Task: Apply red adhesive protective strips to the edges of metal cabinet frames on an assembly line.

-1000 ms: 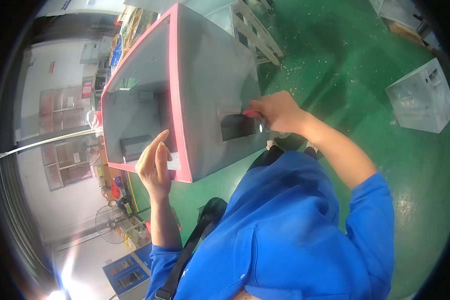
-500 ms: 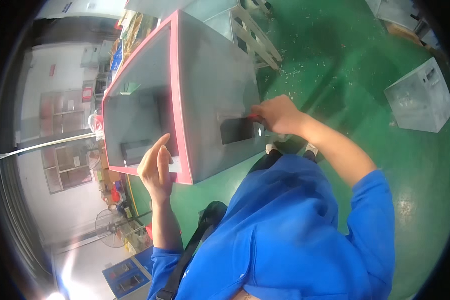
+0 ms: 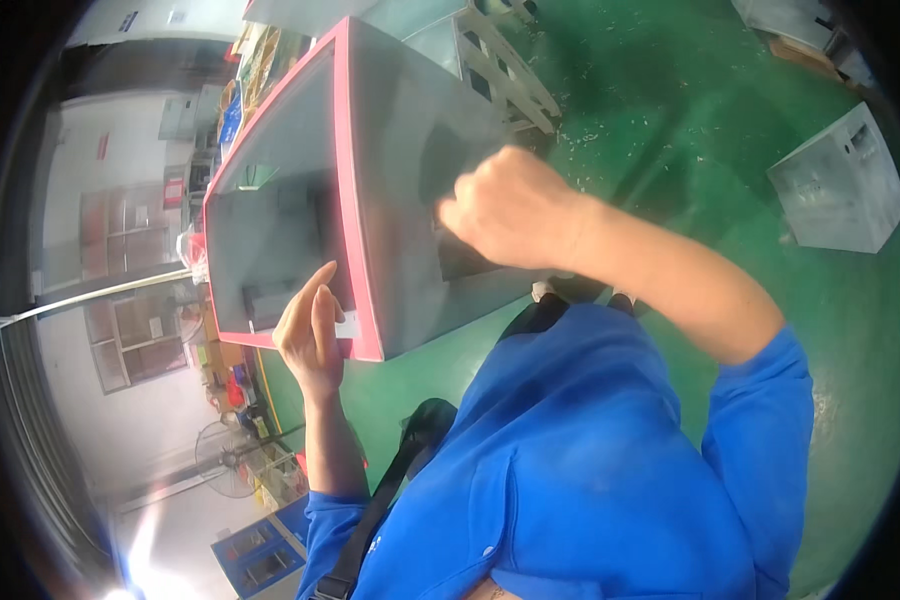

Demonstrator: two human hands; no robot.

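A big grey sheet-metal cabinet with a pink-edged front frame stands before me. My left hand is at the frame's near corner, its fingers stretched out and holding nothing I can see. My right hand is closed in a fist over the grey side panel, by a dark rectangular opening that it partly covers. Anything inside the fist is hidden. A small white label shows on the frame beside my left hand.
Green floor with scattered chips lies to the right. A grey metal box stands there. White rack legs are behind the cabinet. A fan and a blue cabinet are at lower left.
My right hand has moved left and up, from the opening's right edge to over the panel. The red thing seen at its fingers is out of sight. My left hand stays nearly in place.
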